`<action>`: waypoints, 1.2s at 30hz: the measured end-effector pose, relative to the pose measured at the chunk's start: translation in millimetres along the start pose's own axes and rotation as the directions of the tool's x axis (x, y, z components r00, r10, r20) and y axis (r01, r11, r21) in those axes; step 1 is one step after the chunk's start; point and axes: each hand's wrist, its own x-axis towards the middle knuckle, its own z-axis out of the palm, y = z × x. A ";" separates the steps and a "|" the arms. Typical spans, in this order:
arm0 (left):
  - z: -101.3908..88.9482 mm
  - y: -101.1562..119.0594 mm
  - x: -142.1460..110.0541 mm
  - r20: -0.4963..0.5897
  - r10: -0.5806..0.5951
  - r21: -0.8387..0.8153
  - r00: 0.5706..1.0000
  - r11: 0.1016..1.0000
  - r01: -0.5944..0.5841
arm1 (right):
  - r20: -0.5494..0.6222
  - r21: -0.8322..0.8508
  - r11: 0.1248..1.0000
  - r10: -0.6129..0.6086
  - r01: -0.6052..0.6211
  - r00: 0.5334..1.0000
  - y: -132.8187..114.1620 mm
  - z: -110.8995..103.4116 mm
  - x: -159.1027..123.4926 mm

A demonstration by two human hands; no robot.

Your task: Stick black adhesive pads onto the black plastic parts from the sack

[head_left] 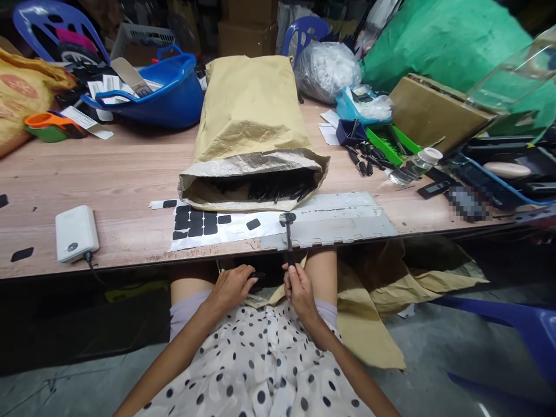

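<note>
My right hand (299,289) is closed around the lower end of a dark rod with a short crosswise head (289,240). The head rests over a grey metal strip (343,223) at the table's front edge. Over my lap, my left hand (234,285) pinches a small black piece (258,276), partly hidden by the fingers. Just beyond lies a white sheet (234,234) bearing rows of black rounded stickers (196,223), one of them set apart. A tan paper sack (254,110) lies with its mouth towards me, and dark slender pieces (282,188) show inside.
On the table's left stand a white power bank (77,233) with a cable and a blue basin (169,92). To the right are a green tray (388,145), black parts (367,159), a clear bottle (414,166) and a cardboard box (438,116). Brown paper (369,313) hangs beside my leg.
</note>
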 end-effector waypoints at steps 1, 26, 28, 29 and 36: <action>3.6 0.0 1.9 0.040 -0.062 0.052 0.997 0.997 0.060 | -0.019 0.004 1.000 -0.004 0.004 1.000 -2.5 -3.4 0.0; -83.1 -23.2 177.7 -0.499 -0.449 -0.202 0.741 0.892 0.405 | -0.092 0.184 0.982 -0.030 0.047 0.995 3.6 -15.0 19.4; -79.6 -21.5 158.0 -0.574 -0.324 -0.162 0.752 0.945 0.284 | -0.095 0.174 0.983 -0.036 0.052 0.995 2.9 -14.6 19.4; -76.0 -18.9 146.9 -0.597 -0.241 -0.134 0.765 0.970 0.202 | -0.095 0.167 0.985 -0.037 0.053 0.995 2.5 -14.5 19.3; -38.2 -0.3 100.5 -0.421 0.116 -0.031 0.900 0.989 -0.142 | -0.038 0.007 0.999 -0.052 0.052 0.998 0.7 -16.5 9.1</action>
